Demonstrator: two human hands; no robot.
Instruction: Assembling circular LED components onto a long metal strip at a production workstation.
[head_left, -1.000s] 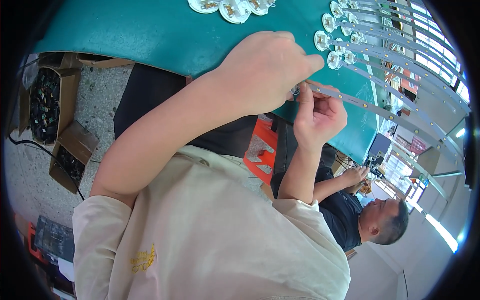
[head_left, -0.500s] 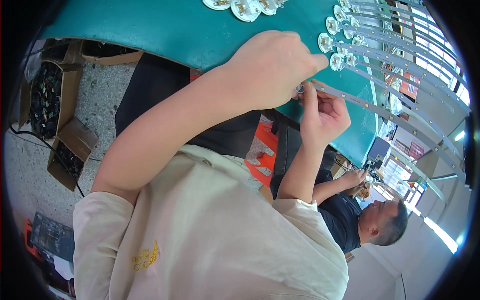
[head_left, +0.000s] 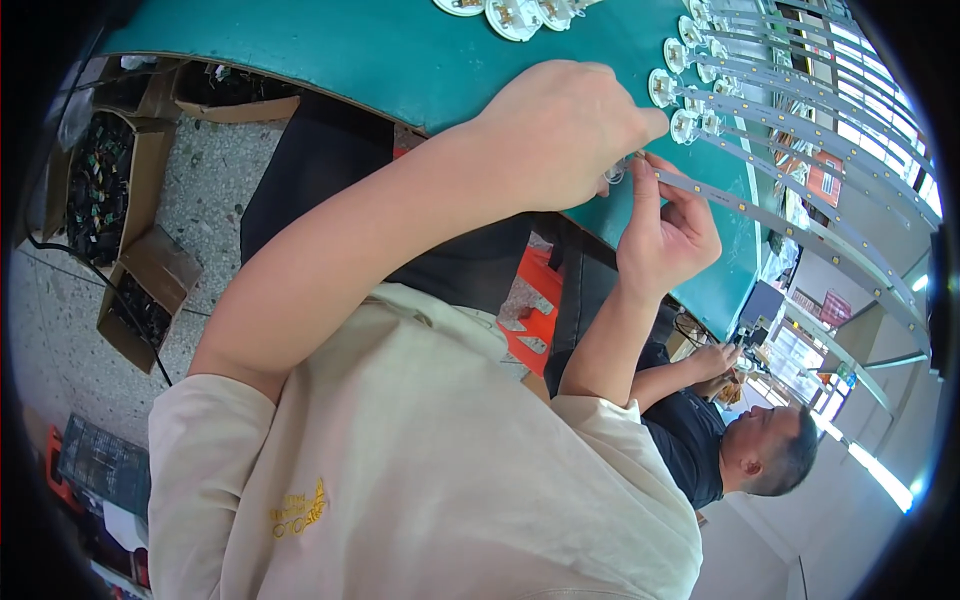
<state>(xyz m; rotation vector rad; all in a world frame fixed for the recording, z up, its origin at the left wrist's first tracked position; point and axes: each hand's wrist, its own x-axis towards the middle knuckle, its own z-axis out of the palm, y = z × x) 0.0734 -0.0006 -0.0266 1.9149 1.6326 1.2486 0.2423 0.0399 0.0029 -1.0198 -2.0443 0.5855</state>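
Note:
My right hand [head_left: 668, 238] is closed, pinching the near end of a long LED strip [head_left: 742, 208] between thumb and fingers. The strip is narrow and grey with small yellowish LEDs, and it runs away to the right. Just left of that pinch, my left hand [head_left: 568, 128] is curled shut with its back toward me. Its fingertips are hidden, so I cannot make out what it grips. Thin whitish wire loops [head_left: 615, 173] show between the two hands, at the strip's end. Both hands are over the front edge of the green table [head_left: 330, 50].
More LED strips with round white end pieces [head_left: 662, 88] lie at the right. Several white round pieces [head_left: 513, 18] sit at the far edge. Cardboard boxes [head_left: 150, 190] of dark parts stand on the floor at left. A co-worker [head_left: 700, 440] sits on my right.
The whole view has shifted slightly, and both hands appear a little farther right. My hold on the LED strip looks the same.

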